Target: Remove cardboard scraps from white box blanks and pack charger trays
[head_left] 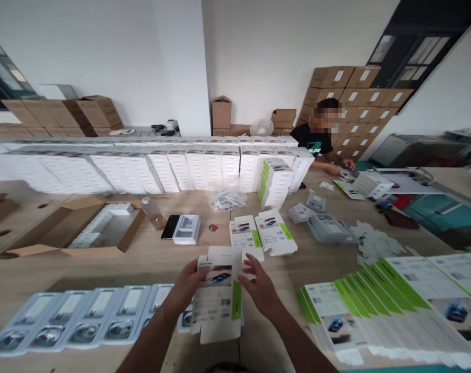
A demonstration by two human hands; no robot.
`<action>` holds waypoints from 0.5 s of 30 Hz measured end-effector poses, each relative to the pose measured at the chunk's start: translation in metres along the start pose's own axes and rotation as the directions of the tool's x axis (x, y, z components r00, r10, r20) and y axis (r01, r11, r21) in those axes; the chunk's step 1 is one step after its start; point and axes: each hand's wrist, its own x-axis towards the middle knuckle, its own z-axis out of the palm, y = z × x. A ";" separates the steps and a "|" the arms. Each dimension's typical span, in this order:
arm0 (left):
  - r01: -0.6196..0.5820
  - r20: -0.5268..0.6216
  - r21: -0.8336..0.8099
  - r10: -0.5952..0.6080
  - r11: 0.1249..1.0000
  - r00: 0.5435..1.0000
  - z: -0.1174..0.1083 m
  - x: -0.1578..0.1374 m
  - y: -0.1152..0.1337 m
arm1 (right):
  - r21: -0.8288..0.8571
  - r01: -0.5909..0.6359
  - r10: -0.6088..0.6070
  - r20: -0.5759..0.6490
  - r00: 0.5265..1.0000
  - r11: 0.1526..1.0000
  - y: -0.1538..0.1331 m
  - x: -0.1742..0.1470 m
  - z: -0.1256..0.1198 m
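Nearby, folded cartons [262, 234] and plastic trays [80, 321] flank the held flat carton [219, 295]

Bright, even daylight fills the room, with soft shadows under the hands on the desk [150, 259]. The wide lens bends the white wall [103, 52] and stretches the edges, where printed sheets [433, 290] blur; the center stays fairly sharp.

Both hands are holding a flat carton [219, 295] over the table [173, 254]: the left hand [189, 285] is gripping its left edge, the right hand [261, 287] its right. Trays [76, 318] are lying in a row on the left, flat cartons [375, 300] fanning out on the right.
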 end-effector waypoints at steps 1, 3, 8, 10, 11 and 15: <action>-0.008 0.032 -0.016 0.008 1.000 0.999 0.003 -0.004 0.003 | 0.109 -0.021 0.014 0.070 0.997 0.994 -0.008 0.001 0.007; -0.009 0.132 -0.083 0.020 0.997 0.991 0.005 -0.011 0.011 | 0.316 -0.082 0.015 0.208 0.978 0.945 -0.019 0.003 0.017; 0.038 0.210 -0.226 0.011 0.973 0.978 -0.010 -0.014 0.025 | 0.445 -0.169 0.027 0.309 0.951 0.879 -0.025 0.000 0.029; 0.041 0.195 -0.205 -0.001 0.978 0.981 -0.019 -0.009 0.028 | 0.407 -0.177 0.056 0.292 0.955 0.896 -0.026 -0.002 0.032; 0.039 0.188 -0.189 -0.003 0.981 0.982 -0.022 -0.007 0.029 | 0.392 -0.175 0.064 0.278 0.958 0.903 -0.027 -0.003 0.034; 0.066 0.132 0.037 -0.071 0.997 0.989 -0.026 0.005 0.036 | 0.389 -0.171 0.071 0.258 0.964 0.905 -0.031 0.002 0.047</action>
